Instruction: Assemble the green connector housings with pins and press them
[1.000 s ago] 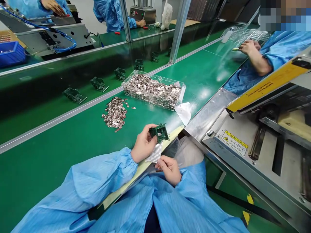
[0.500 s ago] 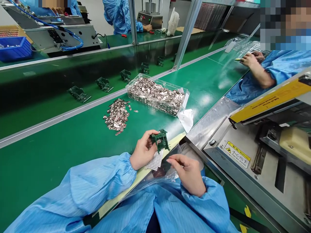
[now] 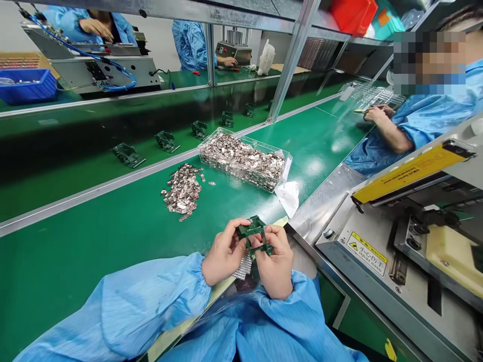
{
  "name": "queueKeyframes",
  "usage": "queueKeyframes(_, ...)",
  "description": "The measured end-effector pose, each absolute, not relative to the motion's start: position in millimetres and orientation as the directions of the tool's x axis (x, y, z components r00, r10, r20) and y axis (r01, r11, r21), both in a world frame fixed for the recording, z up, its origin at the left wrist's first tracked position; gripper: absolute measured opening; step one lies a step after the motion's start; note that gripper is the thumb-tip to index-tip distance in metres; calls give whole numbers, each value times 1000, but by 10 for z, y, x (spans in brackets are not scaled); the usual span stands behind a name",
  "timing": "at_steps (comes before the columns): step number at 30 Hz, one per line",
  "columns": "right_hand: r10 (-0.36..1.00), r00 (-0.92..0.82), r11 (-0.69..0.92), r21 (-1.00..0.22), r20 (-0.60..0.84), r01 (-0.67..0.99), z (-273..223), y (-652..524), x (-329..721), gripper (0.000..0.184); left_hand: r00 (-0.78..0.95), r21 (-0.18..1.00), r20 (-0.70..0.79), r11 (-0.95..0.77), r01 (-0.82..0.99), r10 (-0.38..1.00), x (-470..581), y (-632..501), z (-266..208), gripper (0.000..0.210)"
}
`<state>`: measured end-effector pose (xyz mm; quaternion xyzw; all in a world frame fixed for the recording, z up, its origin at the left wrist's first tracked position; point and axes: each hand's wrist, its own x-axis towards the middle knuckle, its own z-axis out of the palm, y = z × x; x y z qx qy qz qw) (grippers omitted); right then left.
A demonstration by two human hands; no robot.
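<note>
Fingers pinching frame, "INJURE HAND" label

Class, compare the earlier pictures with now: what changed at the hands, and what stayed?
The right hand left the lower edge of the silver sheet, swung off to the right, then came in to grip the green frame by its right side. The left hand still holds the frame; the metal pile and clear box stayed put.

Head-worn view, facing forward, tilted down, near
</note>
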<state>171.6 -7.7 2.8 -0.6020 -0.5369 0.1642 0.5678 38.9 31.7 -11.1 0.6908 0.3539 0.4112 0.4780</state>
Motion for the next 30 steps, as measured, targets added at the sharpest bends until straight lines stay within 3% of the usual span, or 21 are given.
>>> queueKeyframes(4,887,407,142,-967,220,213,9,-72,1717,20,425,951,247,-301,64,871,373,299,-124,31)
queueKeyframes(7,937,334,92,-995,99,39,36,-85,1791,23,451,958,226,-280,57,864,346,287,-86,32)
queueKeyframes(10,960,219,145,-977,177,155,146,-202,1968,44,486,970,167,-232,77,858,344,256,54,32)
queueKeyframes(13,941,49,300,-890,336,344,321,-456,2244,68,595,968,128,-230,98,794,439,205,308,32)
queueKeyframes(16,900,30,388,-831,435,397,503,-847,2609,62,804,957,112,-280,71,584,693,203,613,41)
queueKeyframes(19,867,197,339,-831,458,440,637,-1370,3048,56,951,938,141,-344,-39,276,1184,280,855,57)
queueKeyframes(21,744,449,244,-826,496,508,697,-1754,3352,55,952,887,237,-442,-131,195,1666,302,953,52)
queueKeyframes(23,462,698,123,-819,546,560,740,-2099,3647,53,907,802,378,-556,-220,187,2224,250,1018,47)
queueKeyframes(25,180,799,17,-814,573,580,774,-2352,3929,55,872,741,456,-619,-261,179,2786,135,1067,59)
queueKeyframes(26,101,816,-28,-818,569,574,789,-2438,4062,55,875,738,450,-627,-251,179,3044,69,1089,71)
queueKeyframes(28,51,843,-88,-839,535,538,822,-2530,4302,57,908,777,371,-600,-188,197,3476,-49,1127,88)
queueKeyframes(30,104,870,-109,-864,482,492,862,-2529,4503,57,937,843,265,-526,-111,228,3759,-118,1150,93)
